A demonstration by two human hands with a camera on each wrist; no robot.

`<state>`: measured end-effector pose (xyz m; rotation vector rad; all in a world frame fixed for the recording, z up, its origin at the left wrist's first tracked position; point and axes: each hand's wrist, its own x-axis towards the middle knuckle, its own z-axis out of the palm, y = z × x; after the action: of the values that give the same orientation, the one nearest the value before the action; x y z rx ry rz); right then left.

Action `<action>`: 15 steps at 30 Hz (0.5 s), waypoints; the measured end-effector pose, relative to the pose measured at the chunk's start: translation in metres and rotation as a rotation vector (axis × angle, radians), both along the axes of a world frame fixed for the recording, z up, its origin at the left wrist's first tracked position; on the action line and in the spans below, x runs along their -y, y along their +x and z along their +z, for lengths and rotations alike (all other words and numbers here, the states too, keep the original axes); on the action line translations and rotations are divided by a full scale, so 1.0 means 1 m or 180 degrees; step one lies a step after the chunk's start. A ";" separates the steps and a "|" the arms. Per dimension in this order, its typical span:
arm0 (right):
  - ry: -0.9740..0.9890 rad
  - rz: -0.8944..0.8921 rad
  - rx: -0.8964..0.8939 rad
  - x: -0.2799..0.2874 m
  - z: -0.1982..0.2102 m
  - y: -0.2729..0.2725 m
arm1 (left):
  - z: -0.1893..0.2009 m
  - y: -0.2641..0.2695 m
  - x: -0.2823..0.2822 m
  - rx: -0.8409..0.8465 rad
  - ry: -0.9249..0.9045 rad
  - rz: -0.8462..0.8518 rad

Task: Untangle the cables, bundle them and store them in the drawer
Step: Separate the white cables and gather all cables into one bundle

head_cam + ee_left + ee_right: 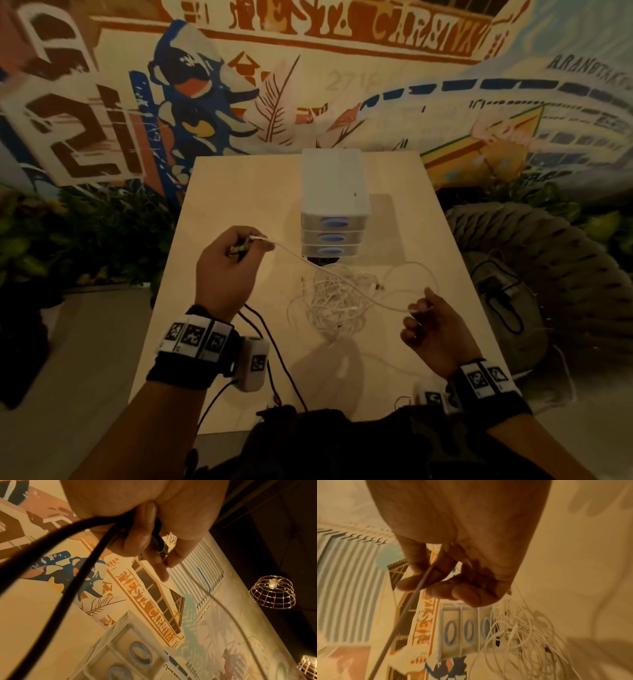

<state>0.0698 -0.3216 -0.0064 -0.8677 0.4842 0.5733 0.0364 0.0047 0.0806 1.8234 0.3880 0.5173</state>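
Note:
A tangle of thin white cables point(334, 301) lies mid-table in front of a small white drawer unit point(335, 205) with three blue-handled drawers, all closed. My left hand point(236, 251) is raised left of the unit; it pinches the plug end of one white cable point(262, 238) and also grips a small yellow-green item point(160, 545). That cable point(346, 281) runs across the tangle to my right hand point(419, 310), which pinches it between thumb and fingers point(426, 580). The tangle point(513, 632) lies below the right hand.
The light wooden table point(222, 205) stands against a painted wall. Black wrist-camera leads point(270, 346) trail over the near left of the table. A grey knitted pouffe point(534, 260) sits off the right edge, plants off the left.

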 end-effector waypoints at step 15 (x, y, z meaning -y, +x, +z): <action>-0.0180 -0.0430 0.0664 0.078 0.021 0.016 | 0.019 -0.013 -0.037 0.0246 -0.0621 0.0470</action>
<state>0.0863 -0.3998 0.0147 -0.9299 0.3672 0.3422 0.0236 0.0417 0.0995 1.5899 0.5053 0.6278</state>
